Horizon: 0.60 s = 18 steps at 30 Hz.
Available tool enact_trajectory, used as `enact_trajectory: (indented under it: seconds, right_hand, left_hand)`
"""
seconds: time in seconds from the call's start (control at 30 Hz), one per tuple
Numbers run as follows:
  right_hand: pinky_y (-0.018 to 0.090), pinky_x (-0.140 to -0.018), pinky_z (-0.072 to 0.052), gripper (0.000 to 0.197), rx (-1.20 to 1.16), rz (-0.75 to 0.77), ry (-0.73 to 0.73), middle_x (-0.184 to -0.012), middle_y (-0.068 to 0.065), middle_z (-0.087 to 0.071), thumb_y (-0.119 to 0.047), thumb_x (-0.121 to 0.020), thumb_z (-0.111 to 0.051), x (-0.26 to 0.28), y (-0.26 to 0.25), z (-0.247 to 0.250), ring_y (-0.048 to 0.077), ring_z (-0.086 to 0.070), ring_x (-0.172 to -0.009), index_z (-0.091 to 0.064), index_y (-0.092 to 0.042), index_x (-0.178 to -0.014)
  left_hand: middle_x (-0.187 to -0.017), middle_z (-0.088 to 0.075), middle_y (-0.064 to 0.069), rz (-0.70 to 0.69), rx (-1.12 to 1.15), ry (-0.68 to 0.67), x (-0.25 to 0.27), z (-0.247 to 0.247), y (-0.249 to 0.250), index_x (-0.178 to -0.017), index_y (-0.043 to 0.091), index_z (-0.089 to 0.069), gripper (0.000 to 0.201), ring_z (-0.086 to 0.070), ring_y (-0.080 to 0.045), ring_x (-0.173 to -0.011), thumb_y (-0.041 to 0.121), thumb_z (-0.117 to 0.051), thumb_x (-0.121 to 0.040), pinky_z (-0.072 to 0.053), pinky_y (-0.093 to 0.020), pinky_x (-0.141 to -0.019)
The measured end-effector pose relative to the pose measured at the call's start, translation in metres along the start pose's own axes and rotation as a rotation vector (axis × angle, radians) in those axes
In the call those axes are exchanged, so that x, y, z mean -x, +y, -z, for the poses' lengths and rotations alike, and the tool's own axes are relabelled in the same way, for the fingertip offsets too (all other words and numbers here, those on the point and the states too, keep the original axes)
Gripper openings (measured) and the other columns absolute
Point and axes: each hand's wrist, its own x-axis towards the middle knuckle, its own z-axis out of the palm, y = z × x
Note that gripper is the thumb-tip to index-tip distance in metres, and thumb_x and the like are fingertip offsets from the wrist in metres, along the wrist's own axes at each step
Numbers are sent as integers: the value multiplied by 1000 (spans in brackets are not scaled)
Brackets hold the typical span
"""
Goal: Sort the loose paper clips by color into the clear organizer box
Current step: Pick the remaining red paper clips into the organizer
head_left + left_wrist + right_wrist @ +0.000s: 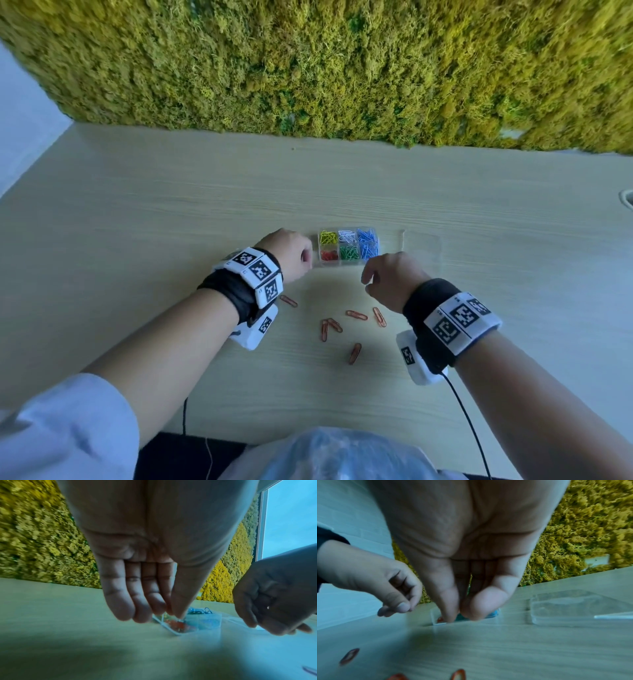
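**Red clips waiting on the table, both hands hovering by the box**

The clear organizer box is sitting on the pale wooden table, and its compartments are showing yellow, white and blue clips along the far row, red and green in the near one. Its clear lid is lying flat just to the right. Six loose red paper clips are scattering across the table nearer the person, between the two wrists.

The left hand is hanging at the box's left end, over the red compartment, thumb and fingers pointing down with tips drawn together; whether anything is pinched there, I cannot tell. The right hand is hovering just in front of the box's near edge, fingers loosely curled, thumb meeting fingertips, and nothing is visibly held.

Behind it all, a yellow-green moss wall is rising from the table's far edge.
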Motion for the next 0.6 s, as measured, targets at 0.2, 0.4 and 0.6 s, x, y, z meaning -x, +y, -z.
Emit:
enact_trajectory:
  seconds: [0.2,0.4,0.6]
  right_hand:
    - [24,-80,-54,25,278,31,-165,-110,5,-67,-13,-92,-49,15,-6,-8,16,-63,-93,-64,-10,-111]
    - [29,-77,-57,25,239,31,-136,-103,7,-68,-9,-90,-46,21,-7,-20,20,-64,-91,-62,-11,-109]
    - [25,-69,-51,21,16,-12,-156,-92,-1,-65,-15,-89,-49,24,2,-18,16,-60,-83,-64,-16,-103]
  left_hand:
    - [-86,-67,9,45,-79,-82,28,-13,-27,-82,23,-70,7,-62,-13,-85,21,-63,-83,-52,-28,-79]
    - [-107,-64,4,-6,-186,-91,36,-23,-28,-97,28,-67,20,-60,-20,-98,21,-61,-80,-51,-35,-85]
    - [-110,-59,4,-50,-245,-46,39,-32,-21,-95,28,-68,15,-60,-21,-97,23,-62,-82,-51,-34,-81]
